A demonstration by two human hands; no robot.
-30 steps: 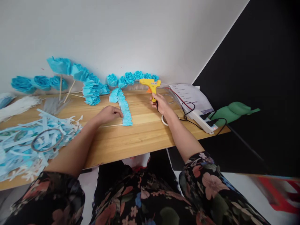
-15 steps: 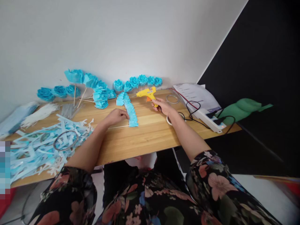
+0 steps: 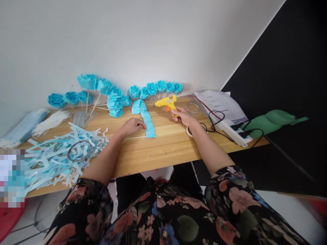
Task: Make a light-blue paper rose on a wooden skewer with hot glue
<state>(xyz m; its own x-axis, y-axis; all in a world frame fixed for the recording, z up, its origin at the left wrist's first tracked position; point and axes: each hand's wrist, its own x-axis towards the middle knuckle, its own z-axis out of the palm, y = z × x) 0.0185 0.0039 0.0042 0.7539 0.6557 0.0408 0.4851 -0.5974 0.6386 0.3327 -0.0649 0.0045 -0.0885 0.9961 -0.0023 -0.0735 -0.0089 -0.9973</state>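
1. Ruffled blue strip (image 3: 149, 124), one: laid flat on the wooden tabletop (image 3: 163, 149); clock directions are taken from it.
2. Left hand (image 3: 133, 126): set at the strip's near end, fingertips at its left edge; whether paper is pinched or merely pressed cannot be told.
3. Right hand (image 3: 183, 116): set well apart from the left, wrapped around the handle of a yellow glue gun (image 3: 166, 101) at 2 o'clock, nozzle pointed left.
4. Thin pale stick (image 3: 134, 137): partly screened by the left hand, 8 o'clock.
5. Blue paper flowers (image 3: 161, 86): ranged along the wall, 12 to 1 o'clock; further stemmed blooms (image 3: 87, 81), 10 o'clock.
6. Shredded paper pile (image 3: 60, 153): heaped at 8 o'clock, topped by a dark ring (image 3: 68, 153), bordered by the left forearm.
7. Tape roll (image 3: 188, 132): partly covered by the right forearm, between 3 and 4 o'clock.
8. Power strip (image 3: 233, 132): placed at 3 o'clock, fronted by looped black cable (image 3: 223, 134).
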